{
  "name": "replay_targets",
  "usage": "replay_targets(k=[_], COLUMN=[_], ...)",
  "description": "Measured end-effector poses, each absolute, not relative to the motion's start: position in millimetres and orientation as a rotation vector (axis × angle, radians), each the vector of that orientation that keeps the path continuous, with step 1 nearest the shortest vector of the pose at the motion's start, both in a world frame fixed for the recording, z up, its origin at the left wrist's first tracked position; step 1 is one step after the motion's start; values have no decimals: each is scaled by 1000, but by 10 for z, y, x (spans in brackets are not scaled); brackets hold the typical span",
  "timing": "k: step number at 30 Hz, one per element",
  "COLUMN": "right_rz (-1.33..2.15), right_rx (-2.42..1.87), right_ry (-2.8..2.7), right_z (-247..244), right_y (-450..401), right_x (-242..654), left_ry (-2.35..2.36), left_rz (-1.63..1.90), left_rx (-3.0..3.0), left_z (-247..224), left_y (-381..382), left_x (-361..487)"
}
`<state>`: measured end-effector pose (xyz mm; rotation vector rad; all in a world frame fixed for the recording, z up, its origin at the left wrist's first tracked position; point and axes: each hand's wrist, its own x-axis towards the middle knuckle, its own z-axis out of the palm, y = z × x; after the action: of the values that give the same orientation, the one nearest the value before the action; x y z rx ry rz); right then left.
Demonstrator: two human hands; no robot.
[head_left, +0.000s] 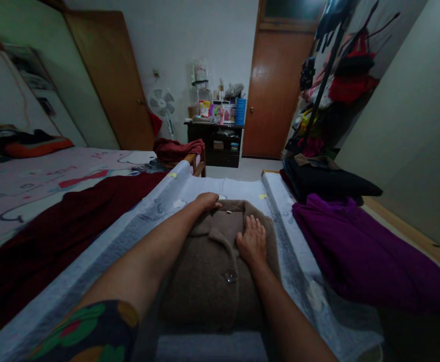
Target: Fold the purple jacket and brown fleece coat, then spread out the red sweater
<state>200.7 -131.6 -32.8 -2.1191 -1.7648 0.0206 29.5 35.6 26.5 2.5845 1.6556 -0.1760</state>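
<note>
A brown coat [208, 271] lies folded in front of me, its collar at the far end and one large button showing on the front. My left hand [207, 201] is at the far left of the collar, its fingers curled at the edge, apparently pinching the cloth. My right hand [253, 239] rests flat on the right side of the collar, fingers stretched out. Beneath the coat is a pale patterned sheet [178, 188] with raised sides left and right.
On the right lie a purple garment [366, 251] and a stack of dark folded clothes [325, 178]. To the left a dark red cloth [80, 221] spreads over a pink bed [72, 166]. Farther back are a fan [162, 102], a black cabinet [200, 136] and a wooden door [274, 90].
</note>
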Motion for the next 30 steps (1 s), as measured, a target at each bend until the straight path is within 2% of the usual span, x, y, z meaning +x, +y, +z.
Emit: replay_targets(k=[6, 13, 24, 30], right_rz=[48, 66, 86, 70], right_rx=[-2111, -2095, -2081, -2082], right_ry=[-1753, -1746, -1732, -1743], right_z=[-363, -351, -351, -336], right_y=[-1294, -1312, -1309, -1327], right_x=[2017, 2010, 2014, 2010], left_ry=[1633, 1549, 1572, 1602], left_rz=[-156, -345, -223, -320], left_rx=[2606, 2552, 2665, 2624], left_z=[307, 623, 739, 791], left_y=[376, 469, -4, 64], left_x=[298, 460, 746, 791])
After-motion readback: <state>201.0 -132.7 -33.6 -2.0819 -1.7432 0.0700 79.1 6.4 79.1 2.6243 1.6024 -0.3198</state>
